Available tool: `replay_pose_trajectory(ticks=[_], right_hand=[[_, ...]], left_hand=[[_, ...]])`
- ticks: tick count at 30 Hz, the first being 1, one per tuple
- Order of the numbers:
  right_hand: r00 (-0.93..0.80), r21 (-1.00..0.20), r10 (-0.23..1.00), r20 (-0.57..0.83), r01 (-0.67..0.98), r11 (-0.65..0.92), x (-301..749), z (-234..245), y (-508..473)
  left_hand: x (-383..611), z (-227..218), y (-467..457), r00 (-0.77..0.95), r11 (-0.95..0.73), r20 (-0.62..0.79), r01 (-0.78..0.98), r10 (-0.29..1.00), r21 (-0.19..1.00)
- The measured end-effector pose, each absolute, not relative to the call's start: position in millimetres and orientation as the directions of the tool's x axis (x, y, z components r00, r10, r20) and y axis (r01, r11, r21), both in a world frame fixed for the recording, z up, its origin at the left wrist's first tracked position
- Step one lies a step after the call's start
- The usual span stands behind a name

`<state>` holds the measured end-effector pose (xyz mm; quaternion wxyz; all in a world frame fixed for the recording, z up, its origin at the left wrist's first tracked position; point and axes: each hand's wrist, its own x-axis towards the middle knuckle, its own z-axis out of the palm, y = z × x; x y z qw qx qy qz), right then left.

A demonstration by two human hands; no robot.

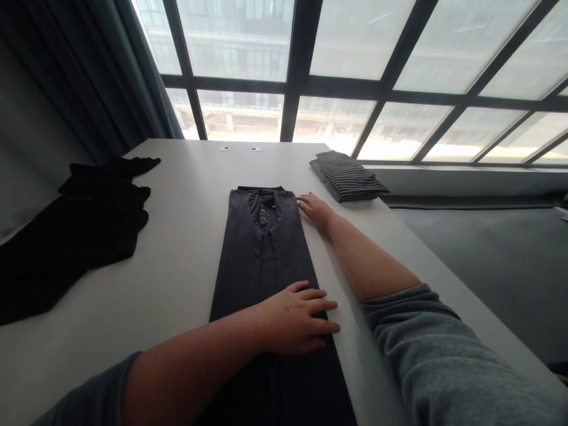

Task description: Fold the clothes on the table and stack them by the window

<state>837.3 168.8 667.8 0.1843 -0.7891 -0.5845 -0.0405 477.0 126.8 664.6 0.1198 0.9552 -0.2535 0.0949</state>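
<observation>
A dark grey garment (239, 254) lies lengthwise on the white table, folded into a long narrow strip, with a row of ring-shaped buttons near its far end. Across its middle rests my left hand (297, 319), palm down and fingers spread past the garment's right edge. Further off, my right hand (314, 208) touches the far right corner of the garment with its fingertips, fingers stretched out and nothing gripped. The near end of the garment runs out of the picture below my left forearm.
Several black garments (89, 225) lie in a loose pile at the left. On the right edge of the white table (177, 207) sits a folded striped garment (348, 177) on a grey one. Two round cable covers (256, 149) are near the far edge. Windows and a dark curtain (102, 77) stand behind.
</observation>
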Motion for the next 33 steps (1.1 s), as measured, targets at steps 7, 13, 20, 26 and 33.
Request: replay_pose_trajectory(ticks=[7,13,20,26,33], right_hand=[[0.306,-0.241,0.917,0.257,0.939,-0.246,774,661,104],[0.193,-0.277,0.944,0.267,0.954,-0.117,694,657,18],[0.084,-0.358,0.989,0.125,0.933,-0.034,624,671,-92],[0.086,-0.315,0.987,0.132,0.948,-0.041,573,667,-144],[0.026,-0.292,0.958,0.285,0.954,0.061,543,658,-147]], left_hand=[[469,680,124,0.835,-0.862,0.282,-0.505,-0.473,0.05],[399,676,161,0.924,-0.944,0.321,-0.277,-0.21,0.18],[277,645,207,0.956,-0.894,0.242,0.043,0.166,0.445],[253,637,168,0.957,-0.916,0.253,0.027,0.139,0.4],[263,628,139,0.848,-0.919,0.405,0.21,0.341,0.333]])
